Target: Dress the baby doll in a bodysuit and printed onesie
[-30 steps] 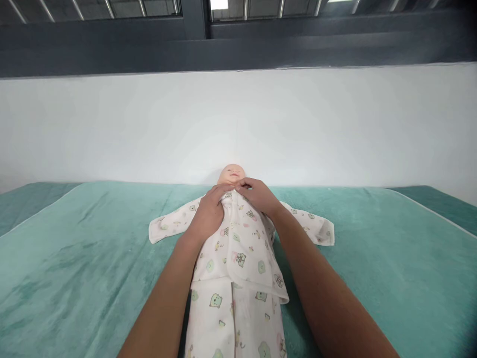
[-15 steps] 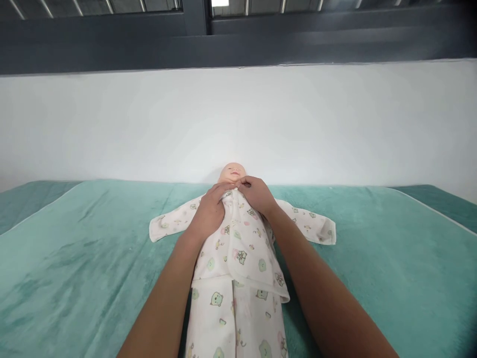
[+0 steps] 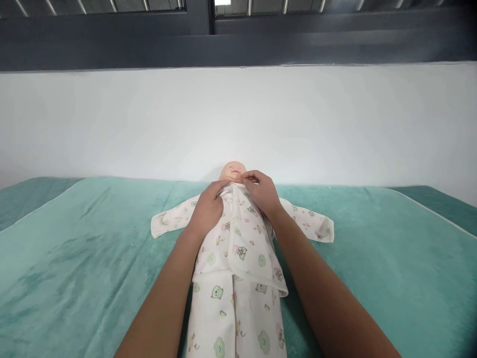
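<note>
A baby doll (image 3: pixel 233 168) lies on its back with its head by the wall. It wears a white shirt (image 3: pixel 238 238) printed with small green and pink animals, the front overlapped down the chest. Both sleeves stretch out sideways. Matching trousers (image 3: pixel 219 318) cover the lower body. My left hand (image 3: pixel 208 206) rests on the shirt's left chest and collar, fingers stretched toward the neck, thumb apart. My right hand (image 3: pixel 263 191) is at the other side of the collar, thumb and forefinger pinched together at its edge just under the chin. Their fingertips partly hide the collar.
A teal plush cover (image 3: pixel 93 248) spreads under the doll, wrinkled at the left. Behind the doll's head rises a white wall (image 3: pixel 238 119). Above that runs a dark window frame (image 3: pixel 130 52) with metal bars beyond the glass.
My right hand has shifted up and slightly right, toward the doll's chin. My left hand has drawn slightly left, so the hands are farther apart and more of the collar shows.
</note>
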A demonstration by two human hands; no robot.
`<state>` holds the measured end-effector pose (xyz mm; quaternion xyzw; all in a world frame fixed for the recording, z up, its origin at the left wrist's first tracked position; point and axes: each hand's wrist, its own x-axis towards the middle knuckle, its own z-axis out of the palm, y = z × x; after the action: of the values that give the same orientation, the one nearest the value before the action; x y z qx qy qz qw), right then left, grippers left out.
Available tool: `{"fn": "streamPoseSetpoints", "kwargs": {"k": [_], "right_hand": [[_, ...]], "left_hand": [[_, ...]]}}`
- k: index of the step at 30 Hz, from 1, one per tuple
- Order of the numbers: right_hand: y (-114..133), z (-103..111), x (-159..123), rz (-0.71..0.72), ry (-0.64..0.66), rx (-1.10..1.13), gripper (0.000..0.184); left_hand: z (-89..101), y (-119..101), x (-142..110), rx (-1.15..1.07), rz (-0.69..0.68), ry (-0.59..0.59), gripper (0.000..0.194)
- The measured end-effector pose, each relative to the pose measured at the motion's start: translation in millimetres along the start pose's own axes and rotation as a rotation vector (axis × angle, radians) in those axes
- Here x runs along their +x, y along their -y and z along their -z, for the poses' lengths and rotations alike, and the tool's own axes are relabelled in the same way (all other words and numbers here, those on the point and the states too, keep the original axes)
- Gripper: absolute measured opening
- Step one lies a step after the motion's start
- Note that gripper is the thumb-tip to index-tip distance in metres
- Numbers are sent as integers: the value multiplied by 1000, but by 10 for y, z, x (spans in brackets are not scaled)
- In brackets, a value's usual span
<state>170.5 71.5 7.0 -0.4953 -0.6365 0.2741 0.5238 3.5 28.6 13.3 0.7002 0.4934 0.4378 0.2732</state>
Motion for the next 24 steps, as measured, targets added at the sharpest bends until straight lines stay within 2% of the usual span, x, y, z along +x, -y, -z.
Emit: {"fn": "streamPoseSetpoints", "kwargs": {"k": [3, 8, 13, 19, 24], "right_hand": [[104, -3, -178, 34, 10, -94, 24], [288, 17, -547, 55, 180, -168, 43], [378, 58, -920, 119, 254, -254, 54], [391, 175, -1535, 209, 283, -337, 55], [387, 369, -1960, 184, 297, -316, 55]], "left_hand": [[23, 20, -42, -31, 52, -36, 44], [76, 50, -256, -51, 29, -19, 37], [99, 34, -612, -59, -82, 0, 34], [157, 61, -1184, -72, -68, -58, 25], [287, 19, -1534, 77, -175, 87, 31]]}}
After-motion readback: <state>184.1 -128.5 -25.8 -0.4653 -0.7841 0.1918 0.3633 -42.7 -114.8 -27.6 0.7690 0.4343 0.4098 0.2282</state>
